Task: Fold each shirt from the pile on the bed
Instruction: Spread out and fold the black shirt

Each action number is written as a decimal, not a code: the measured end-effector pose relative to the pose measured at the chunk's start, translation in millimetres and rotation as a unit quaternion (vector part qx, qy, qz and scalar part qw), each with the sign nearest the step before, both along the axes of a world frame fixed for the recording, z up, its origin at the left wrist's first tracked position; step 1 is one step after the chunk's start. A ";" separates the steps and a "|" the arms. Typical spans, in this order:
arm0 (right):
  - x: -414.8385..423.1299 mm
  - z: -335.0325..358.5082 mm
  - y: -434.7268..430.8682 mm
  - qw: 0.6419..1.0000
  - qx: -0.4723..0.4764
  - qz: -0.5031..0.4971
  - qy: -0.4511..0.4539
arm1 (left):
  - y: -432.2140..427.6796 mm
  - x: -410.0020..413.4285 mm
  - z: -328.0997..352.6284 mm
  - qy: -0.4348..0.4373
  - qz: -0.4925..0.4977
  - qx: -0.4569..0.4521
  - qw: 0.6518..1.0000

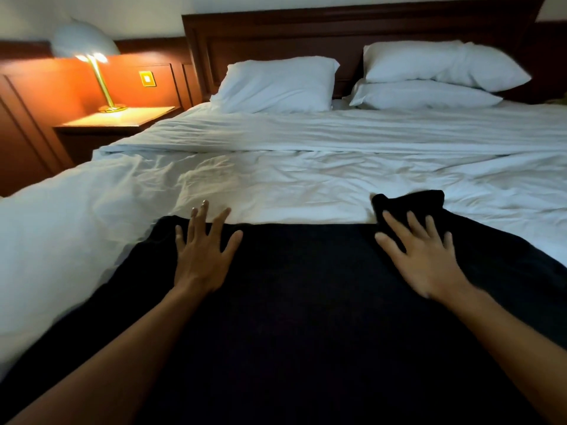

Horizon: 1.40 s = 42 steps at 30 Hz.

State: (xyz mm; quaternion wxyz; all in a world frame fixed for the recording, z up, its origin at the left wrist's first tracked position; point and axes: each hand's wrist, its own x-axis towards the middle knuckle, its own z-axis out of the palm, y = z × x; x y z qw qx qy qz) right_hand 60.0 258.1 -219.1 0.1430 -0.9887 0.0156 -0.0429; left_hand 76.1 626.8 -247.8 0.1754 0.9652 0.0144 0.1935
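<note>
Head view: one black shirt (306,302) lies spread flat across the near part of the bed (276,179), its far edge straight. A bunched bit (408,204), a sleeve or a corner (can't tell which), sticks up at the far right. No fold shows, so this looks like the smoothing stage, early on. No pile in frame, so the shirts left can't be counted.

Left hand (202,250): flat, fingers spread, palm down on the shirt, fingertips over the far edge onto the white cover. It grips nothing.

Right hand (426,256): also flat and spread, pressing the shirt just below the bunched bit, nothing pinched.
</note>
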 end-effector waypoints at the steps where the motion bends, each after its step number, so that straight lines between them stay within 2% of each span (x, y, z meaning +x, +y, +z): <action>1: -15.3 -6.9 0.7 0.999 -0.029 0.003 0.018 | 2.4 -6.4 3.8 -0.050 -0.025 -0.017 0.998; 3: -27.3 -15.4 -1.2 0.997 -0.059 0.006 0.039 | 11.7 -20.3 10.5 -0.087 -0.083 0.004 0.993; 6: -24.7 -18.0 -2.3 0.997 -0.075 0.003 0.037 | 39.6 -34.2 9.5 0.040 -0.147 0.114 0.982; 9: -24.1 -19.5 -1.5 0.996 -0.085 -0.001 0.033 | 77.3 -22.3 8.1 0.155 -0.111 0.142 0.971; 12: -22.3 -21.4 1.4 0.996 -0.088 -0.015 0.024 | 97.8 -2.4 7.9 0.194 -0.041 0.114 0.973; 15: -20.4 -21.8 4.7 0.995 -0.094 -0.032 0.024 | 93.2 1.2 9.2 0.174 0.013 0.111 0.978; 17: -26.5 -19.2 8.3 0.994 -0.089 -0.044 0.036 | 82.0 -15.9 14.2 0.075 0.033 0.093 0.992; 19: -43.0 -13.7 13.7 0.995 -0.072 -0.051 0.056 | 69.3 -52.1 22.2 0.010 -0.031 0.048 0.998; 20: -55.3 -11.4 16.4 0.995 -0.062 -0.048 0.065 | 62.5 -76.3 23.5 0.012 -0.087 0.030 0.996; 22: -87.3 -8.1 19.7 0.995 -0.050 -0.031 0.077 | 52.8 -125.6 18.0 0.087 -0.187 0.032 0.978; 23: -105.6 -7.4 20.0 0.996 -0.051 -0.022 0.076 | 53.0 -145.6 16.9 0.133 -0.204 0.053 0.968; 25: -144.0 -5.9 15.8 0.995 -0.064 -0.005 0.074 | 69.2 -169.6 13.3 0.192 -0.161 0.088 0.964; 28: -198.9 -2.4 1.0 0.994 -0.076 0.007 0.081 | 90.8 -188.9 25.4 0.283 -0.007 0.143 0.948; 29: -215.4 -2.1 -4.8 0.994 -0.074 0.006 0.085 | 87.5 -198.8 31.7 0.309 0.041 0.133 0.941; 31: -243.5 0.8 -13.7 0.994 -0.062 -0.003 0.089 | 65.0 -222.9 42.3 0.301 0.078 0.088 0.946; 33: -266.7 4.0 -18.4 0.995 -0.046 -0.012 0.090 | 34.1 -250.9 46.7 0.260 0.028 0.071 0.962; 35: -286.4 10.4 -19.3 0.995 -0.032 -0.013 0.091 | 8.9 -274.8 48.8 0.208 -0.074 0.060 0.973; 38: -315.3 16.1 -21.2 0.994 -0.040 0.013 0.098 | -17.7 -309.5 52.1 0.198 -0.213 0.037 0.956; 40: -334.4 14.2 -25.6 0.991 -0.067 0.044 0.107 | -23.9 -333.1 47.5 0.197 -0.252 0.082 0.944; 42: -356.4 17.4 -29.4 0.990 -0.062 0.059 0.112 | -17.3 -349.0 44.6 0.204 -0.238 0.139 0.939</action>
